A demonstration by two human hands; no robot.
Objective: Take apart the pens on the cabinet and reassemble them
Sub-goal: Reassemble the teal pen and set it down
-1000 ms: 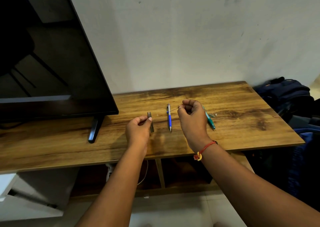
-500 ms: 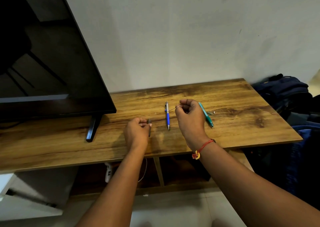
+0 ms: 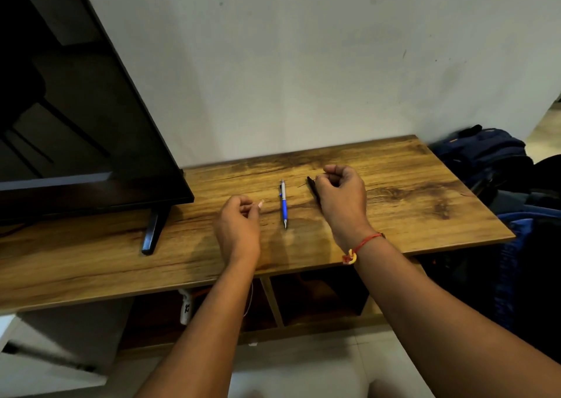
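Observation:
A blue and silver pen [image 3: 284, 206] lies on the wooden cabinet top [image 3: 409, 191], between my hands. My left hand [image 3: 238, 220] hovers left of it with fingers curled and thumb against the forefinger; whether anything is inside is hidden. My right hand [image 3: 343, 199] is right of the pen with curled fingers, pinching a thin refill [image 3: 301, 185] that pokes out to the left. A dark pen piece [image 3: 313, 190] lies against the left edge of that hand. The green pen is out of sight beneath my right hand.
A black TV [image 3: 76, 118] stands on the cabinet's left half, its foot [image 3: 153, 230] near the front edge. Dark bags [image 3: 485, 161] are piled beyond the cabinet's right end. Open shelves [image 3: 315, 294] lie below the top.
My right hand has shifted right and now covers the green pen. A dark pen piece now shows beside it. The dark part seen in my left hand is no longer visible.

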